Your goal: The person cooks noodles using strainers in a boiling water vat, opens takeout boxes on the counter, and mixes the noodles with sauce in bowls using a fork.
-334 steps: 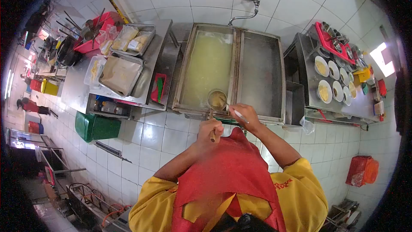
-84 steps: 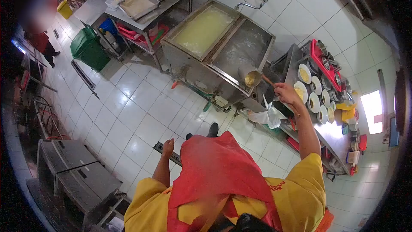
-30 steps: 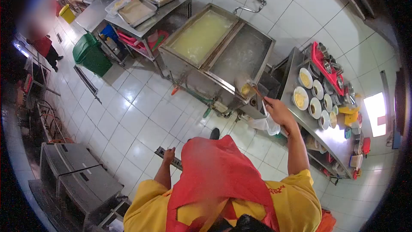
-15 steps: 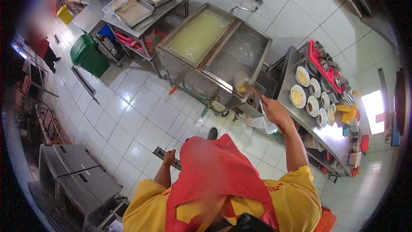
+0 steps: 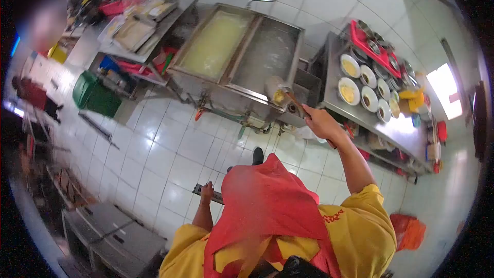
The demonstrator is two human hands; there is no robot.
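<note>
Round wood-handled metal strainer [image 5: 278,96] moved to steel-rimmed grey-water vat [image 5: 246,91]; R hand [image 5: 321,123] grips handle, arm extended (L hand [image 5: 207,192] low, grip unclear).

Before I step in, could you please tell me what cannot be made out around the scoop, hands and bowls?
All in the head view:
- Yellow food in the scoop: kind blurred.
- Right palm: hidden by the right hand's own back.
- Left hand: too small to tell whether it holds anything.
- Dark contents of some bowls: too small to identify.
</note>
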